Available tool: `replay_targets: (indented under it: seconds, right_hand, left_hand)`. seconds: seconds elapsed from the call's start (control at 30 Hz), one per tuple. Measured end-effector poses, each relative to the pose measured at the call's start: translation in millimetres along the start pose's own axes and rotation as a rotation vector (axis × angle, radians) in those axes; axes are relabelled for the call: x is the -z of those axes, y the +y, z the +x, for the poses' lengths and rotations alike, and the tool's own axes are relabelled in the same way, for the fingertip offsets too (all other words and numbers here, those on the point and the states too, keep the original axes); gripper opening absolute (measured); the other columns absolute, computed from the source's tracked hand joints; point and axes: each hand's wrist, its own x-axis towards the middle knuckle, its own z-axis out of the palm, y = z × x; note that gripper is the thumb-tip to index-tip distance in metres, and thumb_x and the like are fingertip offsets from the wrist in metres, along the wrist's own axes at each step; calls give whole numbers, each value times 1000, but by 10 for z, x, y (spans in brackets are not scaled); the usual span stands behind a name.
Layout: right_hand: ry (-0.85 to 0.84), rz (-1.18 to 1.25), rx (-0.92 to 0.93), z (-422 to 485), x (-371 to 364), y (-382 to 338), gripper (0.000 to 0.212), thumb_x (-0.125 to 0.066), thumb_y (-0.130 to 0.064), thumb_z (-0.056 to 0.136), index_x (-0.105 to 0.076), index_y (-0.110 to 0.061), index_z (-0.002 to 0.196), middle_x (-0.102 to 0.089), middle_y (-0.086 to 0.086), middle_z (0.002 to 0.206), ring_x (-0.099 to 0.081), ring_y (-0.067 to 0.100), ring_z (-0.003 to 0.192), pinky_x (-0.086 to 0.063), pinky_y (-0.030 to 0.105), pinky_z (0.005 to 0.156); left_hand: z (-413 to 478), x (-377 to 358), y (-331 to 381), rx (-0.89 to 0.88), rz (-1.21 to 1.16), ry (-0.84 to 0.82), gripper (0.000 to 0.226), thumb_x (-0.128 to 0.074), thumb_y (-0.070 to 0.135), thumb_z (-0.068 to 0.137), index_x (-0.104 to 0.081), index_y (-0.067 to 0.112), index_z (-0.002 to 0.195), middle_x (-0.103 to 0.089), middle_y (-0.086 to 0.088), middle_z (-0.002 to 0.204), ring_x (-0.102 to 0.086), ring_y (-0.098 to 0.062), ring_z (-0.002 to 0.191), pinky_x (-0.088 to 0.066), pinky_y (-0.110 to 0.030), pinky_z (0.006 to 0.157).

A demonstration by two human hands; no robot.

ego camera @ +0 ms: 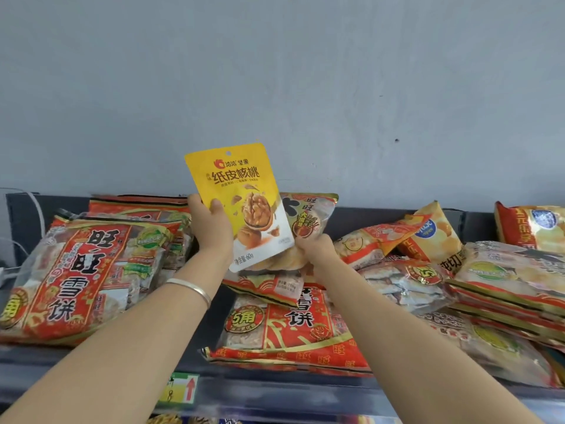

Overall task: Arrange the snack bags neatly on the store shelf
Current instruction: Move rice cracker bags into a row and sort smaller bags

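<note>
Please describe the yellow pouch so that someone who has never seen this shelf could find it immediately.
Look at the dark store shelf below the grey wall, covered with red rice cracker bags. Above its middle, the left hand holds up the yellow pouch, while the right hand grips a bag just behind it. It is the only plain yellow pack, showing a cracked walnut.

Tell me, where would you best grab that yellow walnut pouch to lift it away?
Grip the yellow walnut pouch by its flat left edge, coming from the left, as the left hand does now. It stands nearly upright, tilted slightly, and that edge is clear of the red rice cracker bags, probably the easiest pinch.
</note>
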Motion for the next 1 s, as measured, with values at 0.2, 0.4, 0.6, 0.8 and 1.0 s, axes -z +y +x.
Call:
replay_targets:
  seconds: [0.2,0.4,0.6,0.8,1.0]
  right_hand:
    - [197,-285,270,-189,522,-137,21,-51,-16,96,-55,-7,114,-57,6,102,-56,21,87,-46,32,74]
    - [564,-218,366,-268,1046,-164,31,-50,-12,96,-50,-8,126,-54,8,117,-56,25,95,-46,35,79]
    - [684,20,93,-189,1319,-170,67,-58,-30,94,-24,-1,144,-30,20,144,-42,36,123,-41,44,95]
    - [292,341,-24,49,1347,-69,41,-50,-11,96,-46,-1,135,-58,14,110,-53,17,72,-48,27,57]
    - [353,-420,18,-55,1140,-145,54,-50,-25,98,-31,-12,146,-44,5,144,-45,22,131,-40,26,101]
  left_hand:
    - [-186,-265,49,34,-65,-86,8,-37,7,97,-43,11,100,-50,0,86,-43,-8,63,-34,-23,54]
    - [-447,-625,131,-36,-39,-243,6,-40,6,94,-44,11,96,-49,5,76,-44,-11,64,-36,-30,61]
    - [-689,-864,-28,-55,33,-365,23,-42,11,94,-51,8,115,-58,-6,98,-52,-23,83,-43,-38,76]
    - [-797,-926,-75,-41,32,-352,13,-40,5,94,-50,13,97,-49,7,77,-44,-15,65,-36,-33,67]
    - [-732,-926,-139,-4,37,-348,19,-41,4,93,-54,17,94,-58,-2,88,-52,-23,79,-45,-38,73]
